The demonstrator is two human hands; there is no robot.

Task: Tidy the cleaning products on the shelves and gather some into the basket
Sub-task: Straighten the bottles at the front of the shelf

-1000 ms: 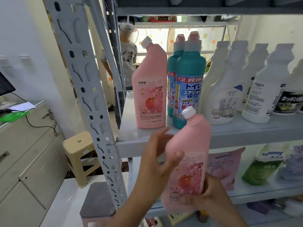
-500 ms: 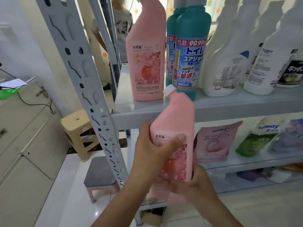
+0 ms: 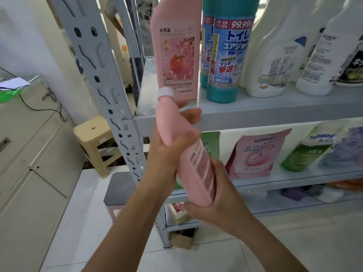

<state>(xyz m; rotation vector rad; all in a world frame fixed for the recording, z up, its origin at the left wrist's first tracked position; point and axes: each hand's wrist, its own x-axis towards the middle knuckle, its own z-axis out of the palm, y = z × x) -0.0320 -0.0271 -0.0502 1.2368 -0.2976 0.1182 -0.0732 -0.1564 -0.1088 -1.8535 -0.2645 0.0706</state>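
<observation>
Two grips on one pink bottle, tilted before the shelves

Both grips were closed on the same pink bottle (image 3: 196,163). Our left grip (image 3: 169,152) wrapped the narrow shoulder just below the white cap (image 3: 166,94), thumb across the front and fingers curled round the back. Our right grip (image 3: 220,197) wrapped round the base and took it from below. The bottle hung in the air in front of the rack, tilted, with the cap up and to the left, the base low on the right, and its back label facing us. The cap overlapped the foot of a matching pink bottle (image 3: 176,55) that stood upright on the upper shelf (image 3: 265,112). We could not tell whether the two touched.

We judged the bottle to be stiff moulded plastic, smooth and somewhat slippery, and heavy low down if full. The waisted shoulder seemed the natural one-handed hold, since fingers close fully there. The broad flat body would need a wider span. A palm under the base shared the load. The cap looked closed, so tilting seemed safe, though we could not confirm the seal.

Beside the standing pink one, two teal bottles (image 3: 227,55) and several white bottles (image 3: 275,55) lined the same shelf. Soft refill pouches (image 3: 255,156) leaned on the lower shelf (image 3: 294,179). No basket was in view.
</observation>
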